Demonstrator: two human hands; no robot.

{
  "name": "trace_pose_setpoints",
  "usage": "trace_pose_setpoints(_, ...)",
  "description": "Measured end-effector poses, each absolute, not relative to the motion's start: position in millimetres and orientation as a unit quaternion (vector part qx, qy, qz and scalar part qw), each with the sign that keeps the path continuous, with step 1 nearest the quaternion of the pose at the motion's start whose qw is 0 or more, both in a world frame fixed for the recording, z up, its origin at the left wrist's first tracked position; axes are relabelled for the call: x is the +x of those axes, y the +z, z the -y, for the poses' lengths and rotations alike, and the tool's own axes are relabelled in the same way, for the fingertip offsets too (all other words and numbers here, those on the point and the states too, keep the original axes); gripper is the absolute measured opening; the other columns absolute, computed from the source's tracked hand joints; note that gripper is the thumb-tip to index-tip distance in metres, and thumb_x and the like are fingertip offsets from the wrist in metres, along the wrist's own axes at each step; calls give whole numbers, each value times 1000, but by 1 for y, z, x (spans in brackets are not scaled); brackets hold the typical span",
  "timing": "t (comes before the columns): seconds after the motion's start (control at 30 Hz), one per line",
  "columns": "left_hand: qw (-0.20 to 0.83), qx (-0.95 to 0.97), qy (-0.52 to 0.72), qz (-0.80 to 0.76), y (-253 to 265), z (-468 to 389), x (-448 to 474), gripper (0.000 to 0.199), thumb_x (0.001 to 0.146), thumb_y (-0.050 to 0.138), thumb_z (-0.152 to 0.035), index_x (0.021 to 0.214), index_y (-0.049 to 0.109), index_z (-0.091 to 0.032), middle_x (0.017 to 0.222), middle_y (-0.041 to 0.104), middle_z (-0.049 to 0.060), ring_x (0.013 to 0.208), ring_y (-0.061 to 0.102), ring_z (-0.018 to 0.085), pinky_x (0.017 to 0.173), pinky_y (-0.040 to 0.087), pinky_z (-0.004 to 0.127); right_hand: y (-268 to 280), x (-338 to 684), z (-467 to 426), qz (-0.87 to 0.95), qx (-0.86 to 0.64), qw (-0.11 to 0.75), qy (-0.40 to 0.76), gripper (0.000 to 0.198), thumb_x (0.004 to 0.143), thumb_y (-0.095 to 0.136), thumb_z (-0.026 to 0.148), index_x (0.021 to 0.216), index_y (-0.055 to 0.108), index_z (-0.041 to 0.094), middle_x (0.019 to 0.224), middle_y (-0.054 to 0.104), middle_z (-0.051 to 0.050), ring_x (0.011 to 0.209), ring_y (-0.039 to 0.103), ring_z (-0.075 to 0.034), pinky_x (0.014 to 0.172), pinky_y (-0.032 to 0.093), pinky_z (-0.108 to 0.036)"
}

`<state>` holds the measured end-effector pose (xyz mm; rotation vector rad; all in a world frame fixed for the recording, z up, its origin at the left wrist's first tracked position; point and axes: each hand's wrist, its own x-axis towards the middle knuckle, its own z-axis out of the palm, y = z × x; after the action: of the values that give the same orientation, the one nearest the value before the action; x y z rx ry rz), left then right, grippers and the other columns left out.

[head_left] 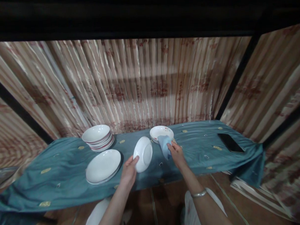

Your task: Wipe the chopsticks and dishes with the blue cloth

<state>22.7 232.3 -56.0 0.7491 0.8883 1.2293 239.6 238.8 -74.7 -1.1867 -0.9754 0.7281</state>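
Observation:
My left hand is closed on the rim of a white plate, which is tilted up above the cloth with its underside and foot ring showing. In my right hand is a light blue cloth, pinched between the fingers and hanging down in front of a small stack of flower-patterned plates. The two hands are apart, and the blue cloth does not touch the held plate. Left of my left hand lie large white oval plates, stacked. Behind them stands a pile of red-rimmed white bowls.
A teal patterned cloth covers the long table. A black phone lies at its right end. Striped curtains hang behind and at the sides, with dark frame posts at the corners. A dark beam crosses overhead.

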Motion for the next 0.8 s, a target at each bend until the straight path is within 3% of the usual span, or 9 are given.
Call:
trace_pose_setpoints(0.07, 691, 285, 547, -377, -55, -232, 20, 32, 56, 79, -23, 83, 70, -10, 74, 73, 10, 72, 67, 21, 72, 50, 31, -73, 226, -237, 491, -539, 633, 261, 40, 81, 50, 46, 94, 70, 13, 73, 68, -3, 72, 61, -20, 69, 50, -30)
trace_pose_setpoints(0.17, 711, 256, 545, -364, -60, -234, 16, 28, 58, 78, -19, 83, 70, -9, 74, 73, 12, 82, 68, 25, 78, 51, 33, -72, 195, -229, 612, -521, 575, 148, 36, 88, 43, 34, 111, 65, 15, 106, 67, -10, 101, 60, -23, 91, 47, -37)
trace_pose_setpoints(0.23, 720, 251, 547, -346, -68, -237, 13, 29, 60, 77, -18, 86, 70, -9, 76, 73, 12, 88, 68, 27, 82, 51, 34, -73, 170, -221, 704, -489, 509, 82, 36, 90, 39, 26, 119, 60, 18, 121, 61, -11, 115, 54, -22, 99, 42, -38)
trace_pose_setpoints(0.33, 722, 230, 569, -321, -80, -242, 8, 31, 65, 72, -20, 95, 70, -11, 87, 74, 10, 100, 65, 27, 89, 50, 34, -73, 137, -212, 792, -472, 386, -6, 42, 89, 45, 26, 130, 51, 19, 144, 40, -10, 134, 31, -27, 106, 34, -45)
trace_pose_setpoints(0.43, 725, 189, 589, -304, -87, -244, 5, 36, 76, 62, -26, 110, 66, -16, 105, 71, 8, 112, 59, 24, 96, 46, 33, -72, 119, -217, 817, -473, 323, -62, 48, 89, 48, 34, 135, 44, 20, 149, 33, -8, 138, 21, -30, 108, 25, -51)
trace_pose_setpoints(0.57, 743, 171, 590, -265, -84, -245, 7, 41, 84, 54, -30, 122, 59, -15, 117, 67, 9, 122, 51, 22, 103, 40, 33, -70, 116, -237, 802, -504, 305, -101, 44, 92, 44, 33, 135, 43, 24, 148, 35, -6, 138, 20, -28, 110, 15, -52)
trace_pose_setpoints(0.8, 749, 169, 572, -289, -92, -252, 6, 43, 78, 63, -26, 117, 61, -8, 111, 68, 14, 120, 52, 28, 104, 39, 40, -78, 131, -265, 738, -570, 349, -93, 44, 95, 36, 31, 138, 39, 22, 146, 38, -8, 136, 27, -25, 109, 18, -50)
